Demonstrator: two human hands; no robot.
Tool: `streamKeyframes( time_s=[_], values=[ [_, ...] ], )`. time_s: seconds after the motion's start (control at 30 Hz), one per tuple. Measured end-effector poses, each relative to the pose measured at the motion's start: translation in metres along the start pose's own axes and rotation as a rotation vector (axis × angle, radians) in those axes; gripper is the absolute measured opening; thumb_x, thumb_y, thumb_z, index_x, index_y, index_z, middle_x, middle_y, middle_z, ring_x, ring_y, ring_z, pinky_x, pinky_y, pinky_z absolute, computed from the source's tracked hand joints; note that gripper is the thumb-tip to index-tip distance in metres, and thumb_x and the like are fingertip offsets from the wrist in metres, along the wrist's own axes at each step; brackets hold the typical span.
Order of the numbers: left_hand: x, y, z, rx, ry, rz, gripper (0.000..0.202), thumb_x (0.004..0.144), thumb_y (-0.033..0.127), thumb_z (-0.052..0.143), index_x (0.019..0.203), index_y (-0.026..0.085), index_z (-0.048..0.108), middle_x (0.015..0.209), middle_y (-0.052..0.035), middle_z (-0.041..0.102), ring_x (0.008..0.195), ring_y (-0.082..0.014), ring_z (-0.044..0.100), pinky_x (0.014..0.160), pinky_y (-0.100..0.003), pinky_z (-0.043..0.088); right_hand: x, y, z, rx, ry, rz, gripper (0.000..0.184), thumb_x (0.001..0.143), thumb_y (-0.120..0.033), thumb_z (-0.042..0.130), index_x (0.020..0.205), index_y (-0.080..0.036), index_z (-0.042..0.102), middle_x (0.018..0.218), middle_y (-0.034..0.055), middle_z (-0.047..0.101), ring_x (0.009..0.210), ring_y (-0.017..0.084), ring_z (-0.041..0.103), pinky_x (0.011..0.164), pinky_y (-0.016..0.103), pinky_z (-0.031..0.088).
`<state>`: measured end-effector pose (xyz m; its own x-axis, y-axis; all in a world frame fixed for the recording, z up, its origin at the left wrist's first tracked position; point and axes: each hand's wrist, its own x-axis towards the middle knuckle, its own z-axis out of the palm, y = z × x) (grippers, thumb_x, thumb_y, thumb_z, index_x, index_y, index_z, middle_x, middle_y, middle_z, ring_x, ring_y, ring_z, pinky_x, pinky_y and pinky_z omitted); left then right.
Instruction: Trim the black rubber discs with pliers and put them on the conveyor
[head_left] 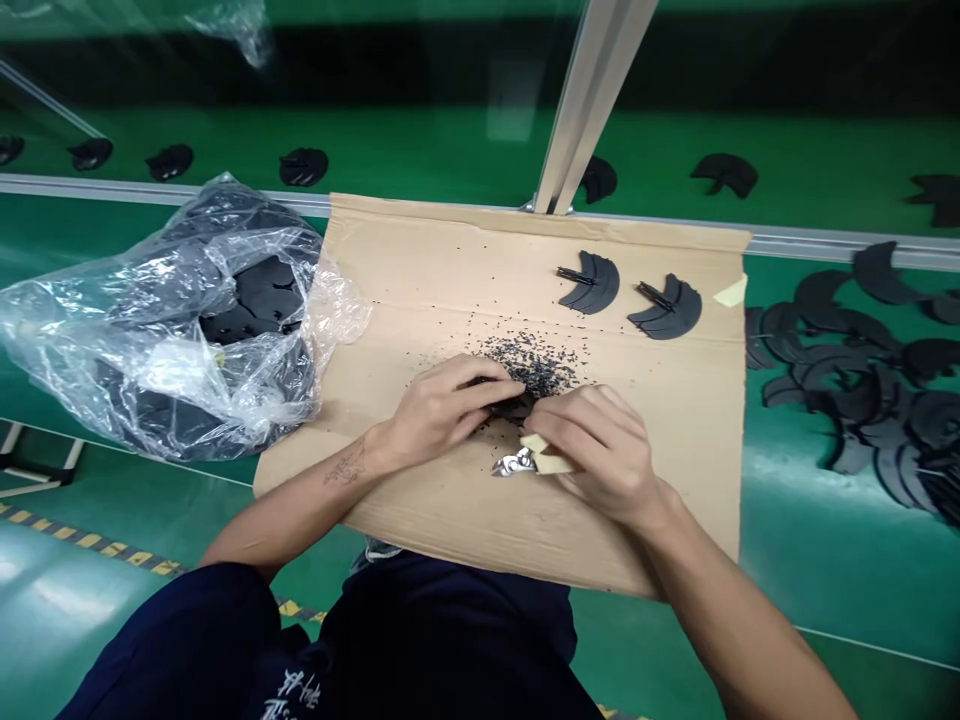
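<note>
The left hand (442, 412) clasps a black molded piece (516, 405) near the middle of the cardboard sheet (420, 260), while the right hand (596, 450) grips metal nippers (514, 463), their head pointing left, just below it.

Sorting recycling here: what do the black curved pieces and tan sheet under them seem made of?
The black curved pieces look like matte rubber or plastic, judging by their dull surface. The tan sheet looks like cardboard, with fold creases.
</note>
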<state>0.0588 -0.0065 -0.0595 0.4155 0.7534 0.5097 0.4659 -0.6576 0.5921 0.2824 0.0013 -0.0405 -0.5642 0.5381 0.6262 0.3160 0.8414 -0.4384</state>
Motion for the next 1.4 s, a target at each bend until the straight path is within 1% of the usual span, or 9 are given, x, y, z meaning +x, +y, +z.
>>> streamKeyframes(
  time_s=[0.1,0.23,0.37,0.7,0.83,1.03,1.17,1.3,1.4],
  values=[
    [0.001,0.0,0.0,-0.1,0.014,-0.035,0.041,0.087,-0.001,0.051,0.117,0.02,0.068,0.111,-0.0074,0.071,0.104,-0.0159,0.067,0.089,-0.033,0.059,0.001,0.001,-0.006,0.152,0.018,0.106,0.013,0.09,-0.016,0.064,0.102,-0.02,0.063,0.09,0.0074,0.072,0.077,0.018,0.065,0.066,0.033,0.049],
    [0.005,0.005,-0.004,-0.323,0.062,-0.167,0.034,0.086,0.001,0.055,0.112,0.018,0.069,0.107,-0.0068,0.073,0.103,-0.0155,0.068,0.09,-0.031,0.058,0.001,0.01,-0.011,-0.151,0.023,0.274,0.014,0.093,-0.015,0.056,0.1,-0.02,0.066,0.088,0.0079,0.072,0.079,0.019,0.064,0.069,0.034,0.048],
    [0.004,0.01,-0.006,-0.458,0.05,-0.257,0.03,0.085,0.003,0.06,0.11,0.018,0.07,0.106,-0.007,0.073,0.101,-0.0156,0.069,0.088,-0.03,0.058,-0.002,0.016,-0.009,-0.336,-0.046,0.219,0.017,0.094,-0.015,0.052,0.101,-0.019,0.067,0.086,0.0071,0.072,0.078,0.019,0.06,0.068,0.033,0.042],
    [0.001,0.013,-0.001,-0.523,0.088,-0.251,0.03,0.084,0.002,0.062,0.108,0.017,0.072,0.104,-0.0061,0.075,0.098,-0.0133,0.072,0.083,-0.024,0.063,0.001,0.01,-0.009,-0.557,-0.019,0.118,0.011,0.095,-0.018,0.057,0.094,-0.018,0.068,0.076,0.0041,0.069,0.068,0.016,0.049,0.063,0.032,0.035],
    [0.0,0.014,0.0,-0.524,0.119,-0.241,0.026,0.085,0.006,0.065,0.107,0.016,0.073,0.102,-0.0063,0.077,0.095,-0.0134,0.074,0.082,-0.024,0.064,0.001,0.009,-0.012,-0.659,-0.06,0.085,0.013,0.097,-0.021,0.056,0.094,-0.02,0.069,0.072,0.0042,0.068,0.066,0.016,0.048,0.062,0.034,0.033],
    [-0.002,0.014,0.0,-0.46,0.113,-0.208,0.024,0.085,0.007,0.065,0.105,0.017,0.074,0.1,-0.0056,0.079,0.092,-0.0135,0.076,0.084,-0.024,0.064,0.0,0.007,-0.011,-0.633,-0.062,0.044,0.01,0.095,-0.017,0.059,0.09,-0.02,0.067,0.065,0.0019,0.064,0.061,0.015,0.047,0.059,0.033,0.031],
    [-0.001,0.014,0.001,-0.464,0.071,-0.215,0.021,0.088,0.012,0.066,0.107,0.018,0.073,0.101,-0.0058,0.078,0.093,-0.0144,0.075,0.082,-0.025,0.063,-0.003,0.01,-0.007,-0.553,-0.059,0.099,0.013,0.094,-0.016,0.058,0.084,-0.019,0.066,0.063,0.0007,0.061,0.061,0.014,0.048,0.06,0.031,0.033],
    [0.002,0.012,-0.014,-0.445,0.034,-0.351,0.026,0.093,0.029,0.067,0.116,0.018,0.067,0.107,-0.008,0.074,0.097,-0.016,0.071,0.083,-0.026,0.06,-0.004,0.02,-0.009,-0.55,-0.037,0.179,0.014,0.093,-0.015,0.053,0.088,-0.019,0.066,0.071,0.0032,0.063,0.067,0.016,0.049,0.062,0.03,0.033],
    [0.018,-0.004,-0.04,-0.396,0.046,-0.401,0.033,0.102,0.042,0.048,0.117,0.018,0.066,0.11,-0.0095,0.073,0.1,-0.0175,0.071,0.088,-0.029,0.058,-0.001,0.025,-0.012,-0.595,-0.109,0.169,0.012,0.092,-0.02,0.054,0.092,-0.017,0.065,0.076,0.0062,0.063,0.072,0.02,0.048,0.064,0.032,0.032]
  ],
)
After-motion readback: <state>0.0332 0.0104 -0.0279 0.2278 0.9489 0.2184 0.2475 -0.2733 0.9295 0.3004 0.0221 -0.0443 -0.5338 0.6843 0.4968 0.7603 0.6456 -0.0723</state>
